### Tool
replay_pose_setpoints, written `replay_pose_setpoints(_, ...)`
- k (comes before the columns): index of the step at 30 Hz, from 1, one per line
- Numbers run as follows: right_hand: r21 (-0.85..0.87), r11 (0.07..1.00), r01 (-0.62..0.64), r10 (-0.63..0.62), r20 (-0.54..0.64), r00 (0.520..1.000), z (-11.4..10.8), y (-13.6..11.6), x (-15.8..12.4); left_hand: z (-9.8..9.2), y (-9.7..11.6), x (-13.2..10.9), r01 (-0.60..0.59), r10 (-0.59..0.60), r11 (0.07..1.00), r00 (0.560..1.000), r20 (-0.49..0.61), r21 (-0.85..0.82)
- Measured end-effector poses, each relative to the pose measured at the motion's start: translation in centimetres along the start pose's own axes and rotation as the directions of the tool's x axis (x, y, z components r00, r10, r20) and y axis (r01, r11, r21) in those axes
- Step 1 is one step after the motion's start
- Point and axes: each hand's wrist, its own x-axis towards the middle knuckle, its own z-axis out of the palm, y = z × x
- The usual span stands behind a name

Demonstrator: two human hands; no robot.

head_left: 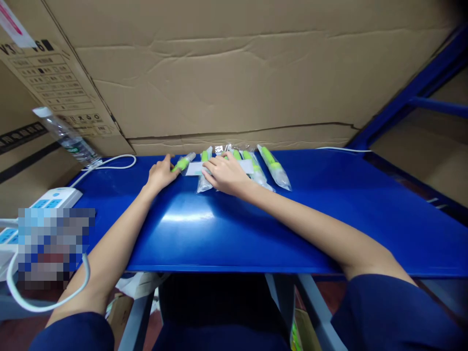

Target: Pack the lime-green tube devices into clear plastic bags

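While the L hand pinches a green piece at the row's left end, the R hand rests palm-down over a white card; can't tell if it grips. Bagged green pieces, min. 4, lie side by side on the blue bench: bagging looks done there, pinched one prob. left to sort. Middle bags part-hidden by R hand & card, so exact no. unclear; card print unreadable, pinched piece's wrapping uncertain. Pixelated patch near power strip: n/k.
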Motion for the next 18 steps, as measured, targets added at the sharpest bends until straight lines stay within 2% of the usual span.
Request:
replay_pose_setpoints(4,0.001,0.997,-0.08,0.08,0.044,0.996,-0.8,1.5,-0.3,-0.1,-1.4,0.8,0.087,-0.087,0.994,0.996,-0.004,-0.06)
replay_pose_setpoints(7,0.002,0.991,-0.132,0.132,0.034,0.991,-0.9,2.8,-0.2,0.0,-2.7,1.4,0.117,-0.122,0.985,0.992,-0.032,-0.124)
replay_pose_setpoints(9,0.021,0.987,-0.16,0.16,0.014,0.987,-0.7,3.4,-0.1,0.0,-3.3,1.6,0.115,-0.132,0.977,0.987,-0.087,-0.181)
replay_pose_setpoints(11,0.064,0.98,-0.191,0.191,0.0,0.982,-0.5,3.9,0.0,-0.1,-3.4,1.6,0.081,-0.13,0.966,0.973,-0.192,-0.245)
replay_pose_setpoints(13,0.137,0.966,-0.22,0.225,-0.02,0.974,-0.6,4.3,0.0,-0.4,-2.6,1.5,-0.031,-0.085,0.948,0.935,-0.345,-0.317)
replay_pose_setpoints(15,0.213,0.949,-0.231,0.251,-0.074,0.965,-1.0,4.9,0.1,-0.7,-1.1,1.2,-0.218,0.008,0.907,0.866,-0.5,-0.362)
replay_pose_setpoints(17,0.232,0.948,-0.22,0.26,-0.159,0.952,-1.8,5.6,0.1,-0.9,1.1,0.9,-0.406,0.132,0.845,0.79,-0.599,-0.349)
replay_pose_setpoints(18,0.211,0.956,-0.206,0.248,-0.2,0.948,-2.3,6.0,0.1,-0.9,2.3,0.8,-0.473,0.199,0.82,0.763,-0.614,-0.322)
